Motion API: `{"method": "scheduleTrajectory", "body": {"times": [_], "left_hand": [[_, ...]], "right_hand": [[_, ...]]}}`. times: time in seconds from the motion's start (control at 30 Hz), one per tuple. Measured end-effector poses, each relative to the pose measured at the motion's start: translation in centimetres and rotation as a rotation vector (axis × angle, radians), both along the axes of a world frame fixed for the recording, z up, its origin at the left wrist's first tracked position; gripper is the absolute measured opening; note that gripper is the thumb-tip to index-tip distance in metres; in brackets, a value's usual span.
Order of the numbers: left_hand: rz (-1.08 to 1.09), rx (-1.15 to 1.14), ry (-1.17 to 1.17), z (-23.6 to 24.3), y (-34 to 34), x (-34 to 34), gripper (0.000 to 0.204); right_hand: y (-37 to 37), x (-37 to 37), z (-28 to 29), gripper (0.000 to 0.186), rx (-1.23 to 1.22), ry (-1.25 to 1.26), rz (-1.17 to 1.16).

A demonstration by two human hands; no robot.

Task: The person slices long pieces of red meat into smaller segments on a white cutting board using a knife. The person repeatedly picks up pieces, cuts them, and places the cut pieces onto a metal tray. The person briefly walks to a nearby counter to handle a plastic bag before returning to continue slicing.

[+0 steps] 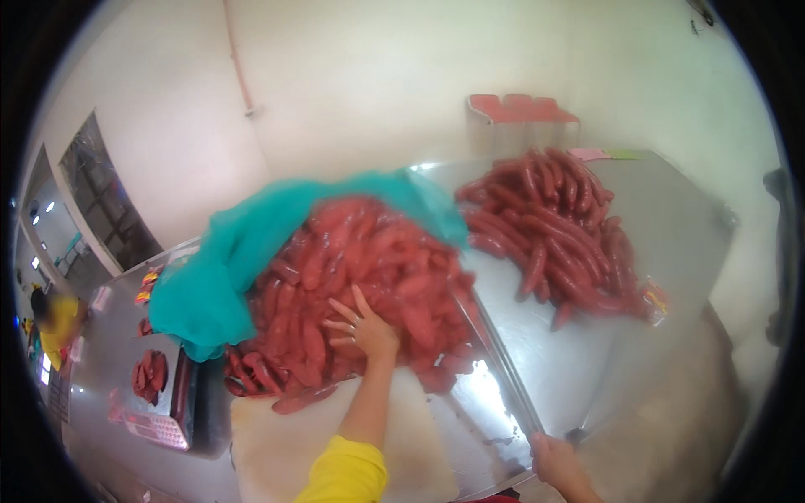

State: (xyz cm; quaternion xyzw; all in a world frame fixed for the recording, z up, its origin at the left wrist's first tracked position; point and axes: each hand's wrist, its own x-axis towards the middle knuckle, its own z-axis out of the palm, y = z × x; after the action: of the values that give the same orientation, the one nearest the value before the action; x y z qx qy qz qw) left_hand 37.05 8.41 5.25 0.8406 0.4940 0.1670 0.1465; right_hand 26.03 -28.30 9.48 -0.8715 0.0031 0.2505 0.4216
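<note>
My left hand [366, 329] lies palm down with its fingers spread on a big heap of red sausages [352, 251]. A ring shows on one finger, and a yellow sleeve [345, 471] covers part of the arm. Teal mesh netting [201, 289] drapes around the back and left of the heap. Under the heap's near side is a pale cutting board [327, 444]. At the lower right, my right hand [560, 463] is closed around the near end of a long raised metal edge [501, 360] between two table surfaces. Its fingers are partly hidden.
A second sausage pile [558, 239] lies on the right metal table [671, 201]. On the left stands a scale [159, 419] with a few sausages on it. Red seats [521, 107] line the back wall. A person in yellow [57, 327] is at the far left.
</note>
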Motion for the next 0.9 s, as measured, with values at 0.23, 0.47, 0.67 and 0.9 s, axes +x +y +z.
{"method": "scheduleTrajectory", "body": {"times": [0.23,0.47,0.67,0.9], "left_hand": [[-0.094,0.186,-0.102,3.0,3.9,6.0,0.115],[-0.187,0.052,-0.060,7.4,6.6,12.1,0.103],[-0.841,-0.061,-0.528,10.0,13.2,5.3,0.062],[-0.625,0.334,-0.329,-0.1,10.9,-21.0,0.105]], "right_hand": [[-3.0,-2.1,-1.9,0.057,-0.133,-0.144,0.027],[-5.2,-5.9,-3.1,0.059,-0.049,-0.053,-0.267],[-5.6,-7.4,-4.2,0.058,0.029,0.014,-0.404],[-4.2,-5.2,-5.5,0.056,0.068,0.050,-0.235]]}}
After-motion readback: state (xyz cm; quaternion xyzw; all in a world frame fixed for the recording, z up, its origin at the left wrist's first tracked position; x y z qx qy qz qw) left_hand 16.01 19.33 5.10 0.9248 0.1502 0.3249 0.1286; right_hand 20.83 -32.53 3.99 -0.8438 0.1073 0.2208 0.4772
